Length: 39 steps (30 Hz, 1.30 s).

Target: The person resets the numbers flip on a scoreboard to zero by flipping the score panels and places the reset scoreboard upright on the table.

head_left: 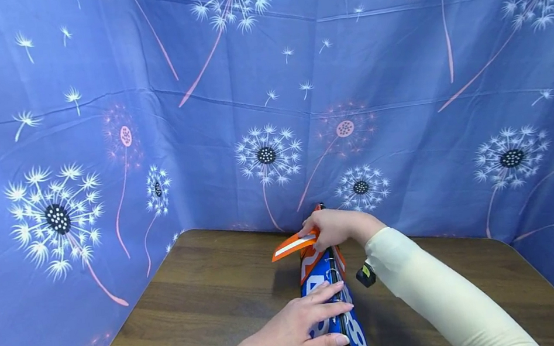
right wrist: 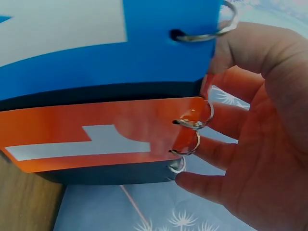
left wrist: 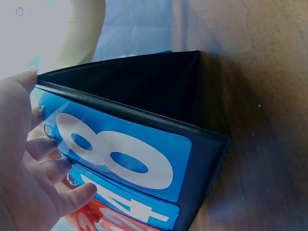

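A tent-shaped flip scoreboard (head_left: 314,280) stands on the table, its black board (left wrist: 211,139) carrying blue and orange number cards on metal rings. My left hand (head_left: 296,330) grips the ridge at the near end, by the blue card with an 8 (left wrist: 130,149). In the left wrist view one fingertip lies against the numbered face. Toward the far end, my right hand (head_left: 335,227) holds an orange number card (head_left: 292,246) that sticks out to the left. Its fingers lie by the rings (right wrist: 197,126) in the right wrist view; some fingertips are hidden behind the cards.
A brown wood-grain table (head_left: 208,289) bears the scoreboard. Blue cloth with dandelion prints (head_left: 209,147) hangs behind and along both sides. A small black device (head_left: 366,274) sits at my right wrist, beside the cream sleeve (head_left: 431,287).
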Each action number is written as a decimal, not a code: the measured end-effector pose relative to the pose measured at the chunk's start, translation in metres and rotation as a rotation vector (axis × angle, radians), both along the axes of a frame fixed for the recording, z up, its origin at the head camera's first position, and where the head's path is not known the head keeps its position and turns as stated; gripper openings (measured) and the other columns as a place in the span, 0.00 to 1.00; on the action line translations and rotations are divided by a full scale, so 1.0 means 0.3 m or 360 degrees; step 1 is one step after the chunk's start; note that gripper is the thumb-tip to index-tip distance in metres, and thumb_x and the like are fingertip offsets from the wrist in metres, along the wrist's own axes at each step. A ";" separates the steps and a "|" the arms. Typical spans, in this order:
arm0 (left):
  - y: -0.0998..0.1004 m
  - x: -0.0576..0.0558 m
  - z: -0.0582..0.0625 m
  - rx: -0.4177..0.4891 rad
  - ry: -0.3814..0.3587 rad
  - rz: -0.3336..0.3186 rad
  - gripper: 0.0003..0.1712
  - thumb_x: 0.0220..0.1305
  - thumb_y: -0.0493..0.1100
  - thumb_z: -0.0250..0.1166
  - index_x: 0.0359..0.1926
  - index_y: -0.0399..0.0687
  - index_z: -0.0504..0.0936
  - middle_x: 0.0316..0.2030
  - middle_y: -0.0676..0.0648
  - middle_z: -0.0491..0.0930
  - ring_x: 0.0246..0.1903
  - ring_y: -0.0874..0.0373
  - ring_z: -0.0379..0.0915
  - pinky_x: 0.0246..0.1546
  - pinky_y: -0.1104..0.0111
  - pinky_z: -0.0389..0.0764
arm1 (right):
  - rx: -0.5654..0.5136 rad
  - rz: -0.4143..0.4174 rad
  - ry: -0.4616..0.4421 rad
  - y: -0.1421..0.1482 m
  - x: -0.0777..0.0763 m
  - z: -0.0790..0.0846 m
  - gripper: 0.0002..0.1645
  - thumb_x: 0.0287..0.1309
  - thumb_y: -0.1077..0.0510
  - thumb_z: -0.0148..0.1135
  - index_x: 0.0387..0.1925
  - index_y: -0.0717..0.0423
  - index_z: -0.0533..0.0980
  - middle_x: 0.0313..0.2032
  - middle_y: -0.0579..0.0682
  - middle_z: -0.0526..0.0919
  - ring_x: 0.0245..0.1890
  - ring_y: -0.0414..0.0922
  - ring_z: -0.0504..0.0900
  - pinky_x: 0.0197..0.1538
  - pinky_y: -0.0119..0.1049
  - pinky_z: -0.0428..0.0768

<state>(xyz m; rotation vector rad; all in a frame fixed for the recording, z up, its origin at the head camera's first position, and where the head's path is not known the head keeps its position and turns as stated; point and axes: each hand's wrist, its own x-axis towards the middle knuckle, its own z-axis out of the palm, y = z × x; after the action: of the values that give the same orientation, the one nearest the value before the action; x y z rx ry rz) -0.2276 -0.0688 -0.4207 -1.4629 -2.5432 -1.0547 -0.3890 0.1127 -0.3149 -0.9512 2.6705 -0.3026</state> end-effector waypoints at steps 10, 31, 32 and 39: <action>0.001 0.003 -0.004 0.0020 0.0089 0.0003 0.26 0.79 0.63 0.50 0.73 0.73 0.69 0.80 0.60 0.56 0.79 0.53 0.56 0.73 0.49 0.69 | 0.0102 0.0058 0.0099 0.004 0.008 -0.034 0.10 0.56 0.50 0.77 0.39 0.46 0.90 0.46 0.43 0.89 0.50 0.43 0.84 0.56 0.43 0.84; 0.004 0.007 -0.008 0.0024 0.0167 0.0020 0.26 0.78 0.62 0.51 0.73 0.69 0.71 0.80 0.57 0.57 0.79 0.46 0.56 0.73 0.48 0.69 | -0.0321 0.0087 0.0357 0.058 0.053 -0.061 0.11 0.70 0.46 0.63 0.43 0.43 0.87 0.43 0.42 0.88 0.43 0.40 0.85 0.53 0.45 0.84; 0.005 0.007 -0.008 0.0024 0.0168 0.0020 0.26 0.78 0.62 0.51 0.73 0.69 0.71 0.80 0.57 0.57 0.79 0.45 0.56 0.73 0.48 0.69 | -0.0425 0.0051 0.0364 0.075 0.054 -0.063 0.13 0.70 0.45 0.63 0.48 0.44 0.86 0.48 0.43 0.89 0.49 0.43 0.85 0.57 0.48 0.84; 0.007 0.009 -0.008 0.0029 0.0174 0.0032 0.27 0.78 0.62 0.52 0.73 0.69 0.71 0.80 0.57 0.57 0.79 0.46 0.57 0.73 0.48 0.70 | -0.1054 -0.0305 0.0271 0.217 0.040 -0.154 0.28 0.70 0.41 0.63 0.63 0.51 0.79 0.62 0.55 0.83 0.61 0.55 0.83 0.63 0.55 0.81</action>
<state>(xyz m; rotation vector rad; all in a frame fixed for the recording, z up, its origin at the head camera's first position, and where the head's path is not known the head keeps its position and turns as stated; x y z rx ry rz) -0.2250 -0.0667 -0.4232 -1.4449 -2.4620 -0.9644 -0.3770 0.1778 -0.3610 -0.9086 2.8655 -1.2569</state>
